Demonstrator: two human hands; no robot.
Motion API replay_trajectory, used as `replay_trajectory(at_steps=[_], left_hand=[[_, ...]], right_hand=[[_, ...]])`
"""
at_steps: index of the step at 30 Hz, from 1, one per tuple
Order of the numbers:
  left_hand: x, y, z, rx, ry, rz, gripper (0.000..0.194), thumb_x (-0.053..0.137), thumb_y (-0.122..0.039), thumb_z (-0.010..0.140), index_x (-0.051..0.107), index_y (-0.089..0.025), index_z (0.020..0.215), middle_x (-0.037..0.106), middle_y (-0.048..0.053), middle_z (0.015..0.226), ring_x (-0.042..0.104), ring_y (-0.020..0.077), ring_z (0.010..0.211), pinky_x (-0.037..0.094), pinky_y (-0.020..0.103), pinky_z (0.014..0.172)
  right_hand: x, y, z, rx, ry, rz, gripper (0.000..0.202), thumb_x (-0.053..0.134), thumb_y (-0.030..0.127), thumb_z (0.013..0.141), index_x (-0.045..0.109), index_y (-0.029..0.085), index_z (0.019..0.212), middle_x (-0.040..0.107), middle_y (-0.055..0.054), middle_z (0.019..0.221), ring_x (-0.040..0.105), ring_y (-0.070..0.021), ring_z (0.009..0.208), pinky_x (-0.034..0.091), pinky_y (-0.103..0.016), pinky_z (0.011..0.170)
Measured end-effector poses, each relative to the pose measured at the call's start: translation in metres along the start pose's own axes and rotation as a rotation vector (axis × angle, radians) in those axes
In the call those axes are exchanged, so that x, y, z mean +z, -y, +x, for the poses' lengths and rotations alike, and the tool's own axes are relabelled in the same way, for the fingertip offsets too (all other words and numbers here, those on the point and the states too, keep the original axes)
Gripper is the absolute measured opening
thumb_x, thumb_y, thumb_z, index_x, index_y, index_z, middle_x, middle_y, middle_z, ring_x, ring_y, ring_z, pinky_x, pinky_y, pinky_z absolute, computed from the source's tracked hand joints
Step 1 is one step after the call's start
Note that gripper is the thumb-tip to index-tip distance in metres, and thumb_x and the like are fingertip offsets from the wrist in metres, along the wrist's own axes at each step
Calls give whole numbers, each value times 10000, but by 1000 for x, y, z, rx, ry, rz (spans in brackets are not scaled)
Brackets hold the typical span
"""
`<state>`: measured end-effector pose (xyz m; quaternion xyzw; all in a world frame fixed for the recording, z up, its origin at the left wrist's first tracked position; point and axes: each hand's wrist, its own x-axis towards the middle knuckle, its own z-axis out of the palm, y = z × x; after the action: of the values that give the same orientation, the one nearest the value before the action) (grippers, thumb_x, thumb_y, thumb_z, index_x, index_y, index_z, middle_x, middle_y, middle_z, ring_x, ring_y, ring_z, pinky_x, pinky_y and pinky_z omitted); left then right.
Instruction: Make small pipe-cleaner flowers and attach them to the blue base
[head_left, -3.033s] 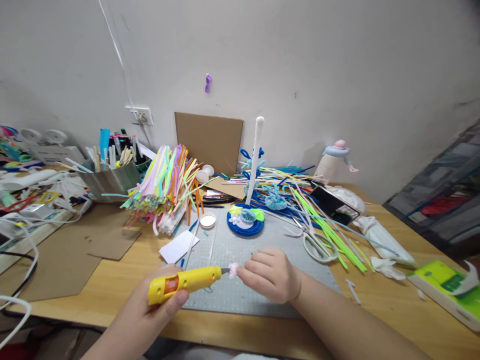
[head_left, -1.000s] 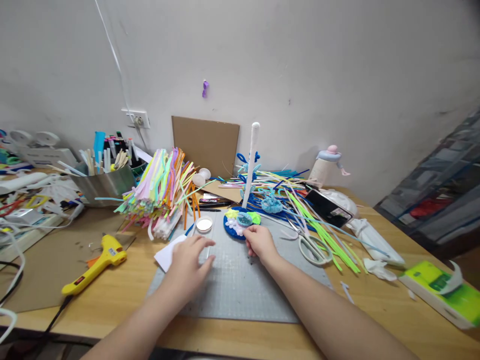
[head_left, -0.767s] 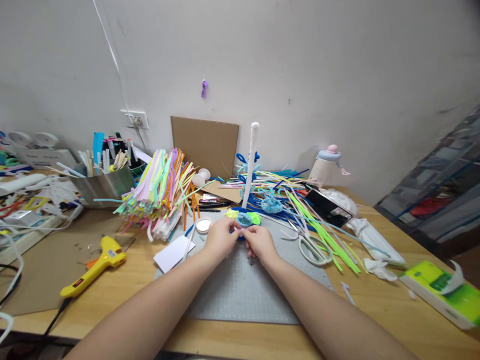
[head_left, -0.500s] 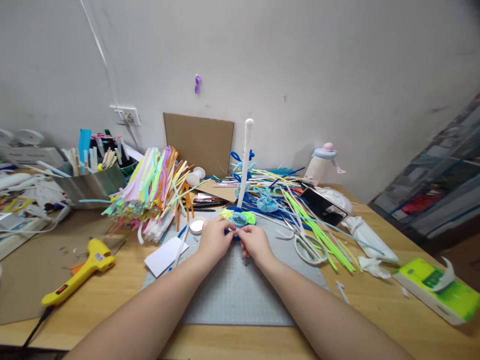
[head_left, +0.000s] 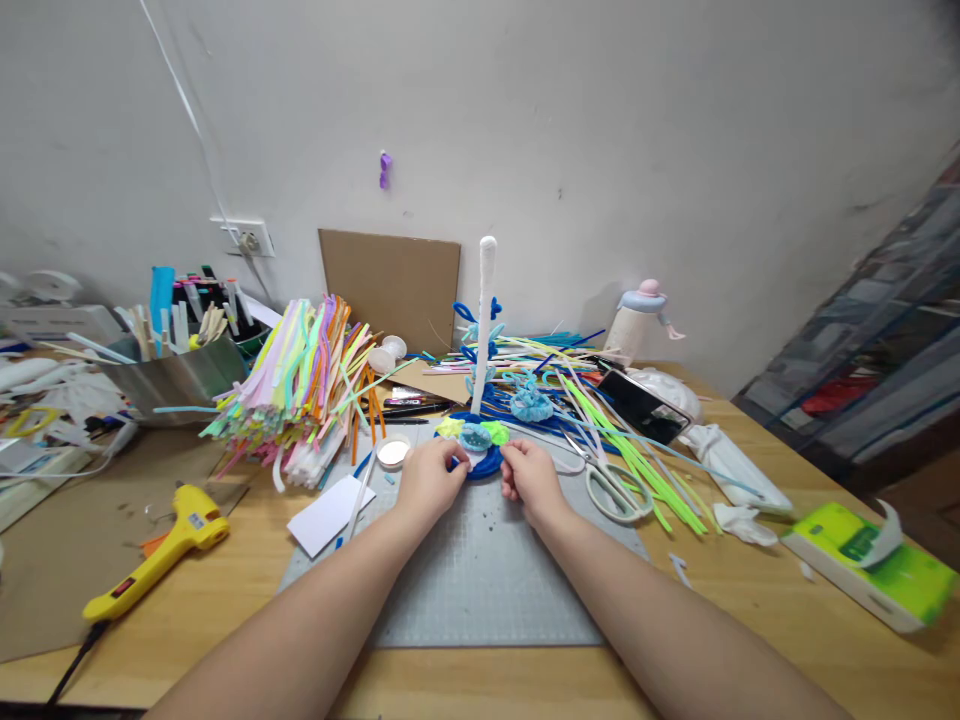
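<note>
A craft piece stands on the grey cutting mat (head_left: 487, 590), with a round dark-blue base (head_left: 489, 468), a tall white post (head_left: 485, 320) and blue and yellow-green fuzzy parts (head_left: 475, 436) at its foot. My left hand (head_left: 433, 478) is at the left front of the base, thumb and fingers closed near its edge; what they pinch is too small to make out. At the base's right edge is my right hand (head_left: 531, 476), its fingers curled together, and their contents are hidden.
Scissors (head_left: 616, 492) and green pipe cleaners (head_left: 637, 455) lie to the right, near a phone (head_left: 646, 405). A yellow glue gun (head_left: 161, 555), white card (head_left: 330, 513) and pipe cleaner bundle (head_left: 289, 385) are on the left. Cardboard (head_left: 390, 290) leans behind.
My right hand has moved right, away from my left hand, leaving a gap that shows more of the blue base. The whole view has shifted slightly.
</note>
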<state>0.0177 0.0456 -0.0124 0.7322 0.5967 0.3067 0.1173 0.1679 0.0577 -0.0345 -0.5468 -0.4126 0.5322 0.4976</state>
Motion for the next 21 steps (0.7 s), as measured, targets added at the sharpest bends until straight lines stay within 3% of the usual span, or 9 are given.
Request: replay_trajectory(at_steps=[7,14,17,21], left_hand=[[4,1,0,-35,15,-33,66,573,-220,693,606,-203,639,629,-11,696,555,155,700,354,256,614],[4,4,-2,-29,-31,-98,54,594,-238,679,608,-206,638,602,-8,677,549,161,707,379,272,670],[-1,12,0,-72,-101,-139,110,518,-259,745,596,-199,795,595,12,767,549,157,748,402,275,700],[-7,25,5,-172,-174,-181,261,369,-145,786,467,-185,1025,574,69,1003,554,150,895,423,270,735]], right_hand=[[1,-1,2,-11,0,37,147,511,313,688,428,193,709,453,100,386,432,-69,240,217,-134,230],[2,-2,1,-29,-16,16,125,497,294,676,441,195,728,463,87,425,432,-85,263,219,-156,239],[0,-3,2,-74,-119,20,173,503,273,662,436,204,807,507,67,545,501,-98,380,320,-173,299],[-1,-7,4,-149,-255,15,224,509,280,679,419,213,873,558,6,795,585,-132,687,480,-214,559]])
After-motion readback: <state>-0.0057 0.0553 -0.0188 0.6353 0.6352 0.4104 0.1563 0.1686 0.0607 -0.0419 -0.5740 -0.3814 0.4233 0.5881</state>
